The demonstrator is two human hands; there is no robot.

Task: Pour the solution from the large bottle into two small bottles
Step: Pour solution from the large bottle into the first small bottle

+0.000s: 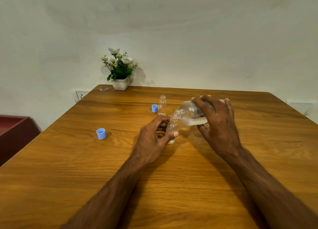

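Observation:
My right hand (218, 120) grips the large clear bottle (189, 114), tipped almost on its side with its open mouth pointing left and down. Clear liquid lies along the bottle's lower side. Its mouth sits right over the neck of a small clear bottle (171, 130), which stands on the wooden table (86, 168). My left hand (154, 135) holds this small bottle between thumb and fingers. A second small bottle (162, 105) stands uncapped a little farther back, apart from both hands.
Two blue caps lie on the table: a larger one (101, 133) to the left and a smaller one (154, 108) beside the far small bottle. A white pot of flowers (120, 73) stands at the table's far edge by the wall. A dark red surface (12, 127) is at left.

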